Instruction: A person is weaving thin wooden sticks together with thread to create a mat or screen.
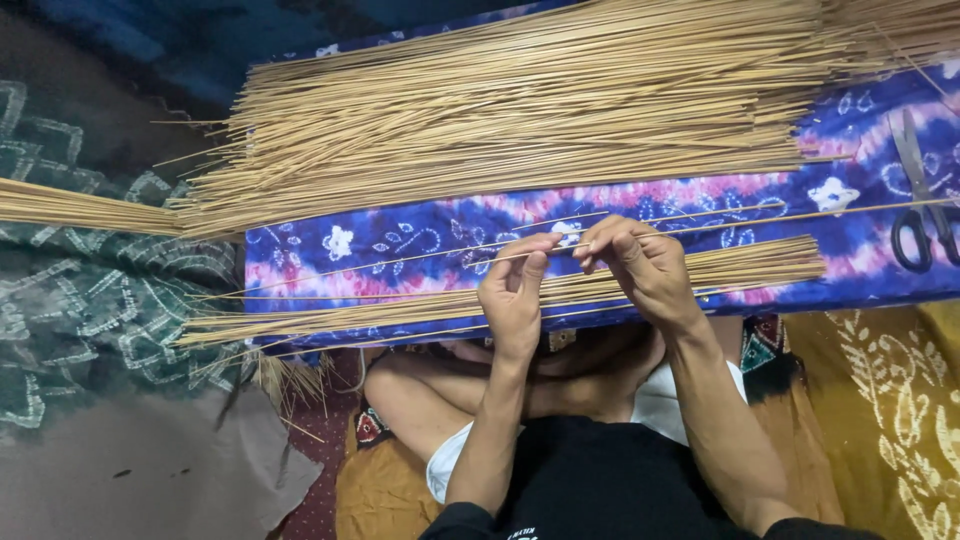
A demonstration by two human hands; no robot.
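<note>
My left hand [515, 290] and my right hand [640, 262] are raised close together over a blue and purple patterned cushion [400, 240]. Both pinch one thin, pale stick [440, 252] that runs left to right across the cushion. Just beneath my hands lies a small flat bundle of the same thin sticks [400, 308] along the cushion's near edge. A much larger heap of thin sticks [520, 105] covers the cushion's far side.
Black-handled scissors [920, 200] rest on the cushion at the far right. More sticks [70, 205] stick out at the left over a dark green patterned cloth [90, 310]. My crossed legs and a yellow patterned cloth [890, 400] lie below.
</note>
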